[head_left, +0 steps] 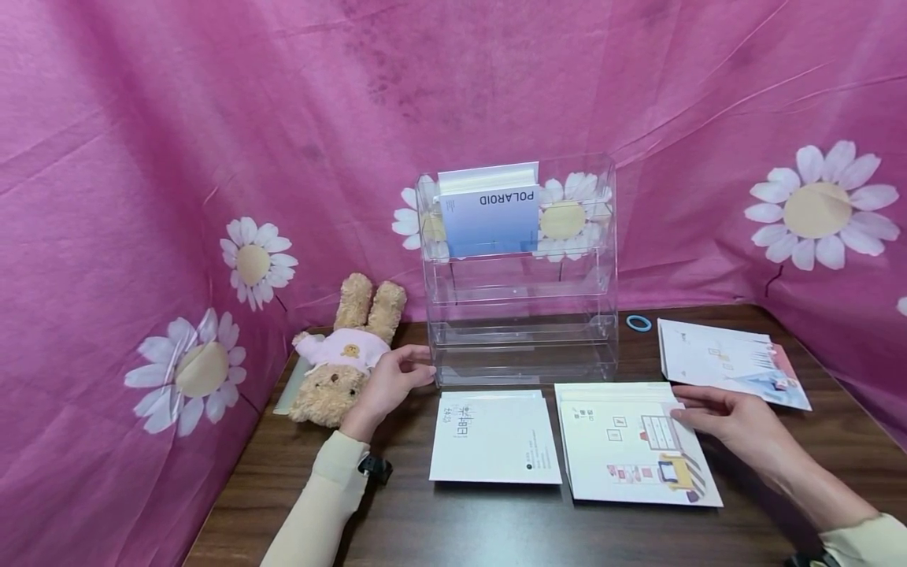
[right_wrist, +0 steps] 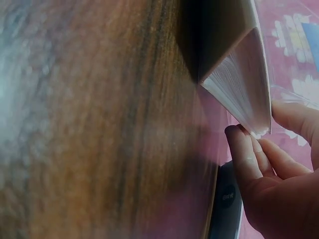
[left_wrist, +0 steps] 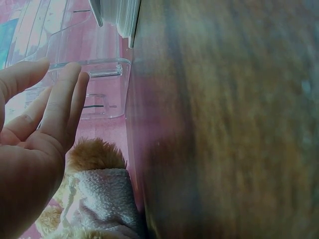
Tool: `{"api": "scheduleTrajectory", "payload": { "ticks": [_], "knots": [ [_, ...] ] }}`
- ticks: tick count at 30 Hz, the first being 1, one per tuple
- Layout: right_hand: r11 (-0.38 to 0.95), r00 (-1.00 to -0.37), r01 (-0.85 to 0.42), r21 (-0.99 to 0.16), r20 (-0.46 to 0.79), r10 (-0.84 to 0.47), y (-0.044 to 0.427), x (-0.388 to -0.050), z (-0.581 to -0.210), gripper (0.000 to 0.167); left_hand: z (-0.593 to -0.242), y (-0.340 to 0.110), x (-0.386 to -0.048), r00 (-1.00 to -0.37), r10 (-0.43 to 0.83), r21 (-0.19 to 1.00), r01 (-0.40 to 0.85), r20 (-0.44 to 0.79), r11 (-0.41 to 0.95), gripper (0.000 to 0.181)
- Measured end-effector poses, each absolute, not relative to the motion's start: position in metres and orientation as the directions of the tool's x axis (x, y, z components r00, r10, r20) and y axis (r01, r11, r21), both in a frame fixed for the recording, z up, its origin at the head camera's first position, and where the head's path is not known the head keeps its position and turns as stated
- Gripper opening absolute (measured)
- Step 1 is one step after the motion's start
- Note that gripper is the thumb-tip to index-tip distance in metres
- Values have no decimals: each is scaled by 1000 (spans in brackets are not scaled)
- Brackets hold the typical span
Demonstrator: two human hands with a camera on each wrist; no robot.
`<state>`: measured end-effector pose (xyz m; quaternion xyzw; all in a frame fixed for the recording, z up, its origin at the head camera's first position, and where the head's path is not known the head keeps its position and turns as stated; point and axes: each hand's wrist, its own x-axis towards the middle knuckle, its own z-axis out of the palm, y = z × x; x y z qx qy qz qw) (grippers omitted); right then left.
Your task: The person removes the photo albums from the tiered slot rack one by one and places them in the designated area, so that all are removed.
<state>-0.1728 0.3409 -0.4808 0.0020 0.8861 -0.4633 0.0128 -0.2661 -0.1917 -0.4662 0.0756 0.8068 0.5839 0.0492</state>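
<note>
My right hand [head_left: 751, 433] pinches the upper right corner of a cream photo album [head_left: 616, 457] with a room drawing on its cover. In the right wrist view, the thumb lies on the cover and the fingers [right_wrist: 244, 154] are under the fanned pages [right_wrist: 239, 82]. My left hand [head_left: 390, 386] is at the lower left side of a clear tiered display rack [head_left: 520, 354], fingers fairly straight; whether they touch it I cannot tell. On the rack's top tier stands a blue and white POLAROID album [head_left: 489, 220]. A white album [head_left: 496, 441] lies before the rack.
A teddy bear [head_left: 343, 350] in a pink top lies at the left, partly over a pale flat item [head_left: 286, 390]. To the right lie a light-blue ring [head_left: 638, 323] and another illustrated album [head_left: 723, 358]. Pink flowered cloth [head_left: 340, 157] hangs around the wooden table [head_left: 496, 528].
</note>
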Motion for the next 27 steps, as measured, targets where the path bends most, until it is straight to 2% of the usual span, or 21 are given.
{"api": "scheduleTrajectory", "payload": {
  "ticks": [15, 27],
  "knots": [
    [595, -1000, 13, -804, -16, 1, 341, -175, -484, 56, -465, -192, -265, -984, 175, 949, 66, 12, 309, 37],
    [621, -995, 84, -779, -105, 4, 342, -181, -480, 62, -465, -192, -265, -985, 174, 945, 71, 15, 320, 38]
  ]
}}
